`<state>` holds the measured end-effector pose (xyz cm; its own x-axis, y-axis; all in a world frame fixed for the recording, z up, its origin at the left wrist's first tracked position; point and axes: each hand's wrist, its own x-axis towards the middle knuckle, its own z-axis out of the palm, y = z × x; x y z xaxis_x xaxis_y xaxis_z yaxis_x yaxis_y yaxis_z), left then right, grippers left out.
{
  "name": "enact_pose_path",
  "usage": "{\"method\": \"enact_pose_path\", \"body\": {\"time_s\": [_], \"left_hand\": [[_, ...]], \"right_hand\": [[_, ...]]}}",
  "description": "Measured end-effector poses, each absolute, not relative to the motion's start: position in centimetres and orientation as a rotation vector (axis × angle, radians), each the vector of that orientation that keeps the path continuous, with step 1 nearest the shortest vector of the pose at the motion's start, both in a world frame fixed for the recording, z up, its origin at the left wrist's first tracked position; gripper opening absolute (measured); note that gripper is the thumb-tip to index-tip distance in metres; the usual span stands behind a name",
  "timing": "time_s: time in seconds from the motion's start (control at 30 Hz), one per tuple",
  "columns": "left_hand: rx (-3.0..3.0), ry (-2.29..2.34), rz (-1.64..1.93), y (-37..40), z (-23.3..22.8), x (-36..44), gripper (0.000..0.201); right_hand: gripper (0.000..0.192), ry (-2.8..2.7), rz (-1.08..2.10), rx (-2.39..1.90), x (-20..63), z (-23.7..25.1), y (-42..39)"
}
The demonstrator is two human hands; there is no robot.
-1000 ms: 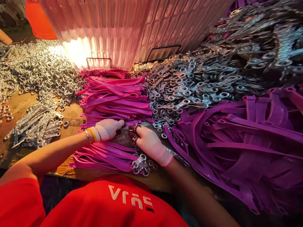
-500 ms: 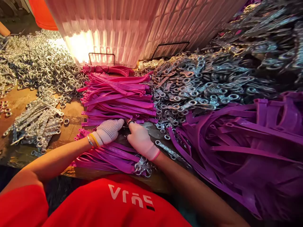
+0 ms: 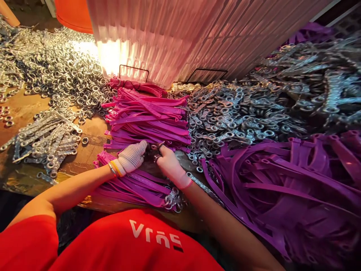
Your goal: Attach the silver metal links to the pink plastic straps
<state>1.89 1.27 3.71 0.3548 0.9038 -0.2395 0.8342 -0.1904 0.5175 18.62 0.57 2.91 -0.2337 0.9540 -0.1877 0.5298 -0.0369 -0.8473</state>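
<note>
My left hand (image 3: 132, 156), in a white dotted glove, is closed, its fingertips curled at a small dark metal piece (image 3: 153, 147). Facing it, my right hand (image 3: 172, 168) in a plain white glove is closed too, with dark fingertips. What each hand grips is too small and hidden to name. Just beyond them lies a stack of magenta straps (image 3: 146, 118). Purple straps (image 3: 138, 188) spread beneath and in front of my wrists, with metal chain ends (image 3: 172, 198) at their right end. A metal chain piece (image 3: 201, 184) runs beside my right wrist.
Loose metal rings (image 3: 70, 64) heap at the far left, with chain pieces (image 3: 50, 139) nearer. Metal links (image 3: 234, 109) pile to the right, and large purple straps (image 3: 296, 188) fill the near right. A corrugated translucent panel (image 3: 175, 37) stands at the back.
The view has shifted slightly, so the scene sits a little further right on the left side. Both hands stay close together, with my right fingers slightly further from my left.
</note>
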Motion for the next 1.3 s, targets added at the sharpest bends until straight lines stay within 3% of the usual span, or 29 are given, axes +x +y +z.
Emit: {"method": "enact_pose_path", "body": {"time_s": [0.23,0.43,0.67,0.9,0.97,1.1,1.3], "left_hand": [[1.362,1.079,0.537,-0.7,5.8,1.6,0.010],[1.054,0.924,0.529,-1.6,7.6,2.5,0.028],[0.961,0.863,0.443,-2.1,8.0,2.7,0.028],[0.665,0.924,0.555,-1.7,8.4,3.6,0.027],[0.571,0.945,0.650,-1.3,8.6,3.6,0.029],[0.466,0.911,0.822,0.2,8.8,2.9,0.026],[0.350,0.960,0.884,1.4,8.7,2.0,0.015]], "right_hand": [[0.044,-1.811,1.120,-1.430,20.3,4.9,-1.5],[0.049,-2.085,0.931,-1.520,20.5,5.9,-2.9],[0.015,-2.452,0.729,-1.634,21.3,8.4,-2.8],[0.015,-2.552,0.207,-1.427,21.4,7.8,-3.5],[0.018,-2.508,0.240,-1.456,21.0,7.6,-3.3],[0.026,-2.356,0.472,-1.602,19.8,9.1,0.6],[0.031,-2.452,0.228,-1.669,15.9,12.1,10.3]]}}
